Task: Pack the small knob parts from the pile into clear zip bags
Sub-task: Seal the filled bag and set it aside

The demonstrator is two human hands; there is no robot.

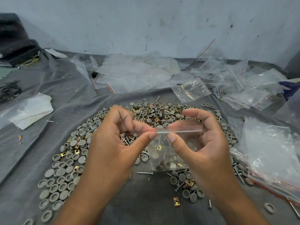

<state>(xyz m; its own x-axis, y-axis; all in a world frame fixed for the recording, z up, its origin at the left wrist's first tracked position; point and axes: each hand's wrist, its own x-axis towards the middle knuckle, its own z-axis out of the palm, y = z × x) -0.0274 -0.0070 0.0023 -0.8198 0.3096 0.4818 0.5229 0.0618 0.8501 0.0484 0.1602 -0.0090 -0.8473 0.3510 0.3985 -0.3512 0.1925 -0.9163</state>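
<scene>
Both hands raised at frame centre over the pile of grey knobs (65,174), screws and brass clips. Left hand (113,143) and right hand (203,143) each pinch the top strip of a small clear bag (170,153) between thumb and fingers, thumbs nearly touching. Bag hangs below the fingertips, partly filled with knobs. Loose empty bags (139,73) lie upper centre and right on grey cloth (24,159)

Hanging upright over the pile of grey knob caps (65,181), screws and brass clips: a clear zip bag (170,151), partly filled, pinched at its seal strip by both thumbs.
</scene>
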